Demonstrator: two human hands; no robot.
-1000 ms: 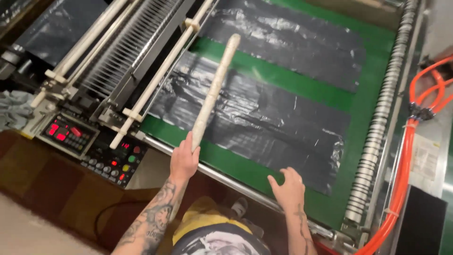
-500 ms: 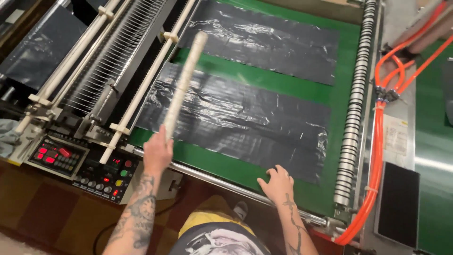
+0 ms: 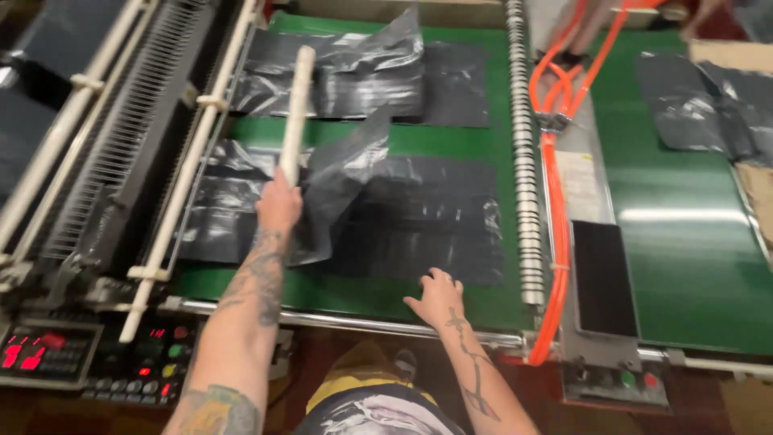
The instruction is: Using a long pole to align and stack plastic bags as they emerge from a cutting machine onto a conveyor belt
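My left hand (image 3: 279,205) grips the near end of a long pale wooden stick (image 3: 295,105) that points away over the green conveyor bed (image 3: 451,137). Under and beside the stick, a sheet of black plastic film (image 3: 346,173) is lifted and folded up from the stack of black plastic bags (image 3: 427,217) lying flat on the bed. My right hand (image 3: 437,296) rests with fingers spread on the near edge of that stack. A second stack of black bags (image 3: 378,80) lies farther back, its top sheet rumpled.
A roller frame with white bars (image 3: 173,185) runs along the left. A control panel with red displays and buttons (image 3: 97,358) sits at the near left. A ribbed roller (image 3: 523,161) and orange hoses (image 3: 555,201) divide this bed from another green table (image 3: 692,242) with black bags (image 3: 700,101).
The view has swung to the right. My left hand has pushed the stick farther over the bed, and a black sheet has lifted and folded up beside it. My right hand stays on the stack's near edge.
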